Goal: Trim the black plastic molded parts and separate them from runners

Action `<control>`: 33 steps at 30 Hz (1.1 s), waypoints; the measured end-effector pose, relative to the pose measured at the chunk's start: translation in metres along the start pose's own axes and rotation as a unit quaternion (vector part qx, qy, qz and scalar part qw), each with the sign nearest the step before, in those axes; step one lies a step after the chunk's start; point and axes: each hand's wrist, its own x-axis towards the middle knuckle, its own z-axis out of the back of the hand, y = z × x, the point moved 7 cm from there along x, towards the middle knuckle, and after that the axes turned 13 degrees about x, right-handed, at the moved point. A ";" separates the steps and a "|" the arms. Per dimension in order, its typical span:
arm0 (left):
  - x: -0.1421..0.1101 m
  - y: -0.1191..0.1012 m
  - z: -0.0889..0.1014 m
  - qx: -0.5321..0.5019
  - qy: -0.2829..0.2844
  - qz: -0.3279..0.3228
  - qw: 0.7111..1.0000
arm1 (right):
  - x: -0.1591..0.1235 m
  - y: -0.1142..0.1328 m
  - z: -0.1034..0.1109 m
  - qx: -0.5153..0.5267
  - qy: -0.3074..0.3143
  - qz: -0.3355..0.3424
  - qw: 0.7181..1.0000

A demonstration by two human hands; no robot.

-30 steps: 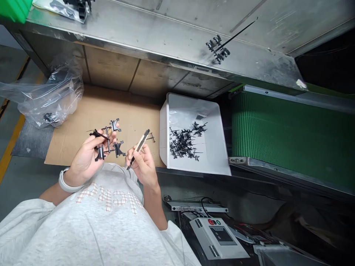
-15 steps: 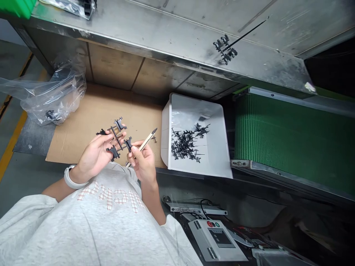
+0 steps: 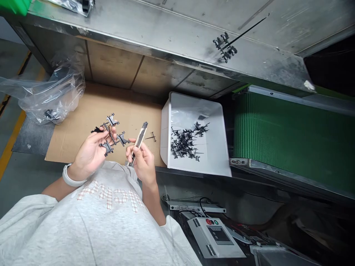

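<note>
Nearest us, our right hand is gripping a slim beige-and-black tool, its fingers wrapping the lower part; the tool's long axis is running away from our body and leaning rightward, the dark end pointing to the far side. Our left hand is pinching a black frame between thumb and fingers, holding it above the cardboard just beside the tool. The frame's thin central bar is slanting from far left to near right, with notched, plastic-looking pieces branching off it.

Beneath, smooth brown cardboard is covering much of the worktop, and a small black twig-like piece is lying there. To the right, a white bin is holding tangled, spiky black pieces. A crinkled clear bag is sitting at the left. Farther off, a scuffed metal shelf is carrying a long-stemmed black cluster.
</note>
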 end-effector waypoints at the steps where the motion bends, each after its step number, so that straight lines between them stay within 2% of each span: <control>1: 0.000 0.000 0.000 -0.005 -0.003 0.004 1.000 | 0.000 -0.001 0.001 -0.008 -0.005 0.002 1.000; 11: 0.001 0.000 0.001 -0.054 -0.013 -0.005 0.998 | -0.004 -0.007 0.001 -0.046 -0.014 0.003 0.999; 18: 0.004 0.000 0.003 -0.088 0.000 -0.050 0.995 | -0.008 -0.027 -0.018 0.014 -0.001 -0.035 0.999; 23: 0.003 0.002 0.004 -0.072 -0.002 -0.042 0.996 | -0.010 -0.034 -0.029 0.038 0.007 -0.045 0.998; 27: 0.002 0.004 0.003 -0.081 0.003 -0.032 0.996 | -0.010 -0.033 -0.029 0.042 -0.010 -0.033 0.999; 33: 0.001 0.000 0.003 -0.064 0.030 -0.084 0.994 | -0.012 -0.018 -0.025 0.048 -0.045 0.021 0.998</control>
